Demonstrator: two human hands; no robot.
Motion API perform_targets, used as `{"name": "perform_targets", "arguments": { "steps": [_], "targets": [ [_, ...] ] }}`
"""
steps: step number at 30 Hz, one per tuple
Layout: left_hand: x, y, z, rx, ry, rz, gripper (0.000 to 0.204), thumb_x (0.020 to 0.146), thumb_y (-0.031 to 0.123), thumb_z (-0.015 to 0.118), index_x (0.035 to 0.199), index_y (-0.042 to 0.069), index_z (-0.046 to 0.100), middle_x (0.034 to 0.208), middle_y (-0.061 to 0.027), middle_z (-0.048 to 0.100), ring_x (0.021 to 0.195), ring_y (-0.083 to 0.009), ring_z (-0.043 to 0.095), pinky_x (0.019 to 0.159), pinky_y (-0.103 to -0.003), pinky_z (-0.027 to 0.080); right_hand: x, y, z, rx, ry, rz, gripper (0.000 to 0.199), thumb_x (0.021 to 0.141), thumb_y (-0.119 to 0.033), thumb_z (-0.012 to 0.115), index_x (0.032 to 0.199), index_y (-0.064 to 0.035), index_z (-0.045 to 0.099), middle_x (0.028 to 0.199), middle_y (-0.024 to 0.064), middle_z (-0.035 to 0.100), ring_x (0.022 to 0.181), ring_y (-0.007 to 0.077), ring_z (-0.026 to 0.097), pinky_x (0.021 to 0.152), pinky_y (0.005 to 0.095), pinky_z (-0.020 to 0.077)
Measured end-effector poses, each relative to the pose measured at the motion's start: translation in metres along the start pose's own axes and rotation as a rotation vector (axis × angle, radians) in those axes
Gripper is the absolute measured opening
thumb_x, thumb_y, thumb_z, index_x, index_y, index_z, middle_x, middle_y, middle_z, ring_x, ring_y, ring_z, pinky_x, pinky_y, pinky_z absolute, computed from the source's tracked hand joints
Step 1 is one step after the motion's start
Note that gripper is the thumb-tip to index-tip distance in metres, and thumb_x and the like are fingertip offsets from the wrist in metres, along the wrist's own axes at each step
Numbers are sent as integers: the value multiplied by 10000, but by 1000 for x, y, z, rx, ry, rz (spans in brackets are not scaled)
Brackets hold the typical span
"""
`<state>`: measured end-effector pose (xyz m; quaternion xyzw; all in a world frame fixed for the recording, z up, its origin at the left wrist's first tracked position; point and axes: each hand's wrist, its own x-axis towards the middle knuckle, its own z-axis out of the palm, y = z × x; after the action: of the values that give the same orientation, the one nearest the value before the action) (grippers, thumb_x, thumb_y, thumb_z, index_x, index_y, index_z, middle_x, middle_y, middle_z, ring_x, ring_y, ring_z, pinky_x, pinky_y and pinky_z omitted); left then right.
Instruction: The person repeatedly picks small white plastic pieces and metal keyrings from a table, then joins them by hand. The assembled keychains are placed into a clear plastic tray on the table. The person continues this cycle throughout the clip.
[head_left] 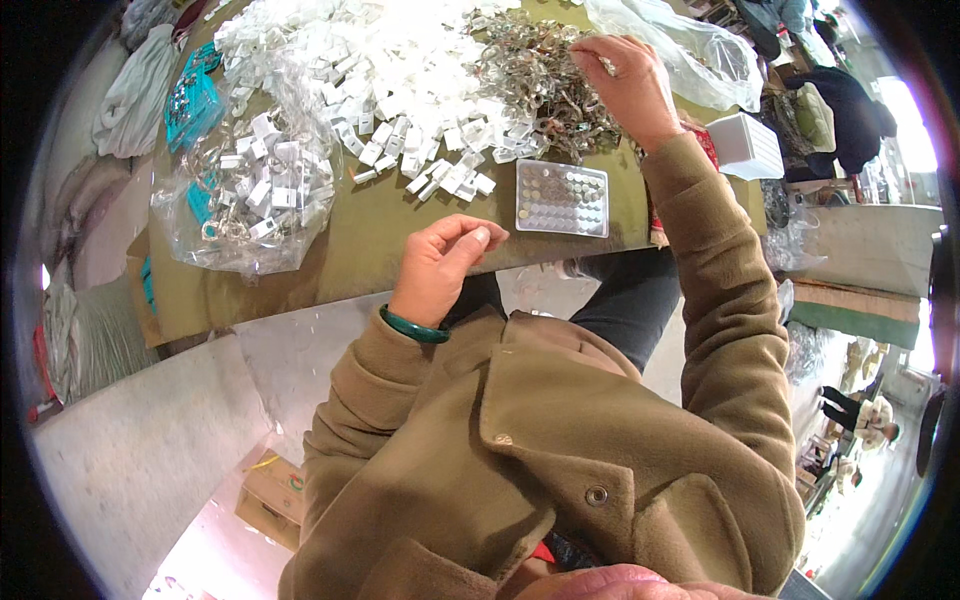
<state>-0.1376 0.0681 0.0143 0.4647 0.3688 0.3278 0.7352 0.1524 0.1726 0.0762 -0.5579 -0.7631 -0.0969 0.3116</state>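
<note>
- Small white piece (481,236) pinched between thumb and fingers of the left hand (440,265), at the table's near edge (330,285)
- Clear rectangular tray (561,198) just beyond
- Right hand (622,85), fingers curled, picks at the metal clip heap (540,80); white tag pile (400,90) lies leftward

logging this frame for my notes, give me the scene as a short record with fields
surface: olive-green table
left hand: loosely closed near the table edge, green bangle on wrist
right hand: fingers in the metal clip pile
middle: heap of white plastic pieces
near edge: tray of small round discs
left: clear bag of parts
</note>
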Motion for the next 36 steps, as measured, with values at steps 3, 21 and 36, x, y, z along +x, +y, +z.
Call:
{"name": "perform_targets", "arguments": {
  "steps": [3,21,36],
  "targets": [
    [5,5,-4,-9,39,16,200,956,150,529,1039,24,661,986,-39,685,845,-75,602,742,-230,480,0,-10,-7,238,-41,233,162,893,-153,650,1018,-59,693,859,56,690,799,127,655,719,278,518],
    [21,-16,23,-452,190,-82,285,987,162,494,1228,34,574,1109,-66,669,839,-59,624,701,-188,508,-52,-67,30,796,-226,526,124,918,-45,574,944,62,630,860,70,666,829,152,684,708,225,534],
    [36,-20,43,-524,188,74,244,965,254,560,1129,79,612,992,6,652,664,-20,499,528,-161,403,-119,-104,8,590,54,234,89,851,-29,639,936,-5,643,821,91,662,735,153,663,649,264,512]
  ]
}}
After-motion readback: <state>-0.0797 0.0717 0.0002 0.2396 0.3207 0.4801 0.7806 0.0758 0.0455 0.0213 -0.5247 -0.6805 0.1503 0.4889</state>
